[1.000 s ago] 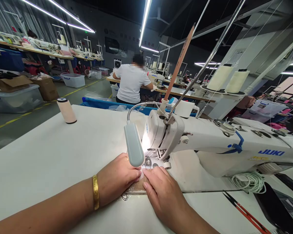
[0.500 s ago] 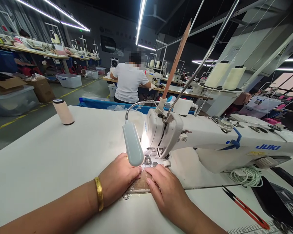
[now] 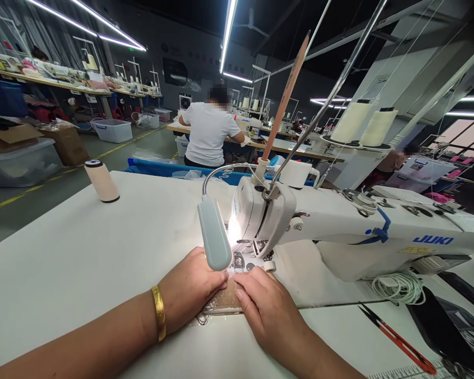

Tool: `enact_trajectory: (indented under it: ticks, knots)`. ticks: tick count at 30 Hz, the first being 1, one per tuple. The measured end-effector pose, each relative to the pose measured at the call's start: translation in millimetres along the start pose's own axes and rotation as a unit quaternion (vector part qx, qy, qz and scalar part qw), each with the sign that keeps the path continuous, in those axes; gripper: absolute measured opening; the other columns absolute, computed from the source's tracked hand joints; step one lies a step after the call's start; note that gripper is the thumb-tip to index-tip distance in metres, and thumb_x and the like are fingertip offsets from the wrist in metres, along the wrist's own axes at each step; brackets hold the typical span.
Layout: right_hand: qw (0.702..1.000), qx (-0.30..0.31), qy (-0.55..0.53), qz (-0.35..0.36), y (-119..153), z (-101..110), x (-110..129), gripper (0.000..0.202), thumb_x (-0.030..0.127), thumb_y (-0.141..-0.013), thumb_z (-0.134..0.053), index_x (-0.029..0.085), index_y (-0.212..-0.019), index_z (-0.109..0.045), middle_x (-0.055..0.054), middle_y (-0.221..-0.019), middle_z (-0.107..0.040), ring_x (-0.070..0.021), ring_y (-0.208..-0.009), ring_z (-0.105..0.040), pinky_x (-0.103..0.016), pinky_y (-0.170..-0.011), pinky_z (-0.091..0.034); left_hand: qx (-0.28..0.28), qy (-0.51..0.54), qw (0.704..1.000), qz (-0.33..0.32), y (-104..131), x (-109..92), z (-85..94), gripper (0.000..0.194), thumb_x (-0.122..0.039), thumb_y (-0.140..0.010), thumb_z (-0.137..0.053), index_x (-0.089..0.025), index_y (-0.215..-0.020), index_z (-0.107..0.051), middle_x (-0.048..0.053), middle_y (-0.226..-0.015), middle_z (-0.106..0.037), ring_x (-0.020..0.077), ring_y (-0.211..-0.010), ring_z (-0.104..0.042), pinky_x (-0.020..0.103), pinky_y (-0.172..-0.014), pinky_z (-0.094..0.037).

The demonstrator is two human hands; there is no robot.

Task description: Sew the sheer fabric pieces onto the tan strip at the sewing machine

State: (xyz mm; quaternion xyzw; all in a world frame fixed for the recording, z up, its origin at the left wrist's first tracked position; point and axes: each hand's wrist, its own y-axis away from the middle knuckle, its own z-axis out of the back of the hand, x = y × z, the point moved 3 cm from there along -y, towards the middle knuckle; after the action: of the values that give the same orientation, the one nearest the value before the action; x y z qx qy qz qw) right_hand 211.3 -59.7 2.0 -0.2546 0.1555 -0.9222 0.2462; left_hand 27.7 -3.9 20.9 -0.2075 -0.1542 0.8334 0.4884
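At the left of the pale worktop (image 3: 67,263), a cone of peach thread (image 3: 101,181) stands near the edge, probably parked there to leave elbow room. A gold bangle (image 3: 158,313) circles the wrist of the left hand (image 3: 189,287), whose fingers curl inward, thumb toward the needle area; whether they pinch anything cannot be told. Beyond, a co-worker in a white shirt (image 3: 210,131) sits at another station. A grey lamp (image 3: 214,234) hangs low on a bendable neck, seemingly so its glare falls where the fingertips meet. Between the hands, just in front of the presser foot, lies a brown panel (image 3: 227,301) under a shiny film, perhaps a guide for lining up work; any small piece at the fingertips is too hidden to identify. The right hand (image 3: 268,308) mirrors its partner, fingers bent and resting low, likely to steady something against the bed, though its grip is unclear. A pencil (image 3: 286,97) stands upright atop the white sewing machine (image 3: 332,213), apparently stored within reach, near a white mug (image 3: 295,174). Thread cones (image 3: 351,123) stand behind the machine. At far right, a coil of pale cord (image 3: 398,288) and red-handled snips (image 3: 398,339) rest close by, presumably kept handy.
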Motion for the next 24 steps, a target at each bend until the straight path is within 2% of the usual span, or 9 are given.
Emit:
enact_trajectory:
  ticks: [7,14,19,24]
  knots:
    - [0.999,-0.018,0.001,-0.032,1.9,1.8,-4.5,0.024,0.016,-0.106,-0.045,0.024,-0.117,-0.065,-0.003,-0.085,-0.066,-0.0246,-0.076,-0.060,-0.037,-0.067,-0.052,-0.008,-0.027,0.999,0.017,-4.5,11.3,-9.8,0.025,-0.011,-0.100,-0.052,-0.022,-0.084,-0.068,0.003,-0.086,-0.072,0.0220,-0.083,-0.067,0.036,-0.080,-0.050]
    - [0.997,-0.045,0.013,-0.056,-3.9,10.8,-10.5,0.025,0.023,-0.107,-0.045,0.022,-0.120,-0.067,-0.004,-0.080,-0.061,-0.0221,-0.068,-0.060,-0.033,-0.058,-0.051,-0.011,-0.023,1.000,0.015,-7.6,13.5,-3.6,0.025,-0.013,-0.103,-0.050,-0.021,-0.089,-0.070,0.005,-0.096,-0.076,0.0230,-0.091,-0.070,0.038,-0.087,-0.053]
    - [0.997,-0.030,0.002,-0.075,-3.5,14.1,-9.5,0.025,0.025,-0.107,-0.043,0.022,-0.111,-0.068,-0.003,-0.079,-0.059,-0.0214,-0.070,-0.061,-0.033,-0.064,-0.054,-0.011,-0.022,0.999,0.024,-6.6,15.0,-5.0,0.025,-0.014,-0.103,-0.051,-0.021,-0.093,-0.072,0.005,-0.096,-0.077,0.0234,-0.093,-0.071,0.039,-0.091,-0.055]
    - [0.996,-0.034,-0.012,-0.079,-0.7,14.2,-7.3,0.025,0.025,-0.107,-0.043,0.022,-0.115,-0.066,-0.003,-0.082,-0.061,-0.0216,-0.072,-0.062,-0.033,-0.065,-0.054,-0.013,-0.031,0.999,0.027,-5.3,17.3,-8.4,0.026,-0.017,-0.105,-0.049,-0.021,-0.094,-0.072,0.006,-0.100,-0.077,0.0250,-0.093,-0.070,0.041,-0.089,-0.056]
